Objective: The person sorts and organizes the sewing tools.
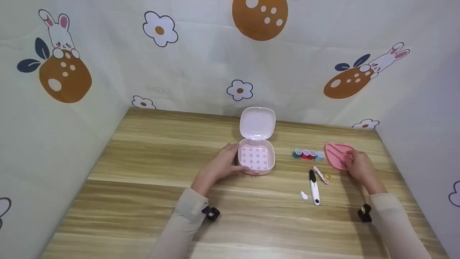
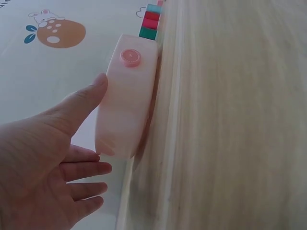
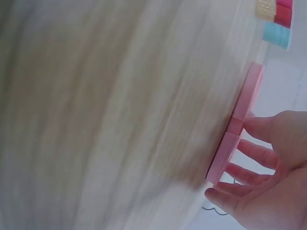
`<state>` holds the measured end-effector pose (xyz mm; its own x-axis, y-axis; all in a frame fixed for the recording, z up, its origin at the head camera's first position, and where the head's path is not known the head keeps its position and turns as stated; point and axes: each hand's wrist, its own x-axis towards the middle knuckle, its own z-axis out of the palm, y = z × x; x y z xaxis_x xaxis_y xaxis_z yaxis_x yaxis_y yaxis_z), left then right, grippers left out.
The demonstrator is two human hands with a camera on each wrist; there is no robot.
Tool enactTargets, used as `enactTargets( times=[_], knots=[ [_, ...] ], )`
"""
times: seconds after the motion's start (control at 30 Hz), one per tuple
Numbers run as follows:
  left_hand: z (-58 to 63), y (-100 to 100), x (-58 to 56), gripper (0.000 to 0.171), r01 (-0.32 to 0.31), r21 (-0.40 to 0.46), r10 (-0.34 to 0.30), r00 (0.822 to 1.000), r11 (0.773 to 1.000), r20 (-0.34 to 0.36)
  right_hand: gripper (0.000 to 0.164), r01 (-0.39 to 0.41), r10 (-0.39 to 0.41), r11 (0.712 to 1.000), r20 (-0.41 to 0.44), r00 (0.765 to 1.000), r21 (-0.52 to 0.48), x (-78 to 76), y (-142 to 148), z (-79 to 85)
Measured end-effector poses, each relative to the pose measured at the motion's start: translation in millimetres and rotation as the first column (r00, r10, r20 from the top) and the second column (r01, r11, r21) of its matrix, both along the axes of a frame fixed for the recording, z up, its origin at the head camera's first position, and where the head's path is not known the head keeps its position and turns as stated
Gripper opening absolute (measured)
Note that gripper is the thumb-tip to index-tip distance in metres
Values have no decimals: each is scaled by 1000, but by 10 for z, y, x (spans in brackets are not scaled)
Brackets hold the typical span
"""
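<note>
A pale pink box (image 1: 272,158) stands on the table with its lid (image 1: 257,123) up; its inside shows a small repeated print. My left hand (image 1: 222,163) is at the box's left side, thumb along the front corner. The left wrist view shows that hand's fingers (image 2: 86,168) fairly straight behind the box. At the right lies a flat pink tray (image 1: 332,158) with raised dividers. My right hand (image 1: 360,167) reaches over its right edge, thumb and fingertips close together. The tray's wall hides those fingertips in the right wrist view, so I cannot tell whether they pinch something.
Several thread spools (image 1: 305,154) stand in a row between box and tray. In front of them lie black-and-white thread snips (image 1: 314,189), a looped tape measure or strap (image 1: 321,175), a small yellow item (image 1: 327,176) and a small white piece (image 1: 304,195). Printed cloth walls enclose the table.
</note>
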<state>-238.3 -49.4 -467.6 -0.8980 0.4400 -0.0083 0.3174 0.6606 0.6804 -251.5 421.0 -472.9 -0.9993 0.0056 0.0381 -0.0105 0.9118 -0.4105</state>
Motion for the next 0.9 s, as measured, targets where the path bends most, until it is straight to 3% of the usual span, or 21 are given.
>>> enactTargets(
  times=[0.3, 0.57, 0.9],
  knots=[
    [-6, 5, 2, 91, 13, -10, -13, 1000, 1000, -24, 44, 72, -71, 996, 12, 997, -46, 27, -114, 71],
    [-10, 6, 12, 92, -9, -24, 9, 1000, 1000, -5, 41, 24, -35, 993, -93, 995, -114, 56, -232, 115],
    [-18, 3, 20, 91, -9, -24, 8, 1000, 1000, -19, 38, -10, -8, 982, -96, 995, -189, 109, -393, 147]
  ],
)
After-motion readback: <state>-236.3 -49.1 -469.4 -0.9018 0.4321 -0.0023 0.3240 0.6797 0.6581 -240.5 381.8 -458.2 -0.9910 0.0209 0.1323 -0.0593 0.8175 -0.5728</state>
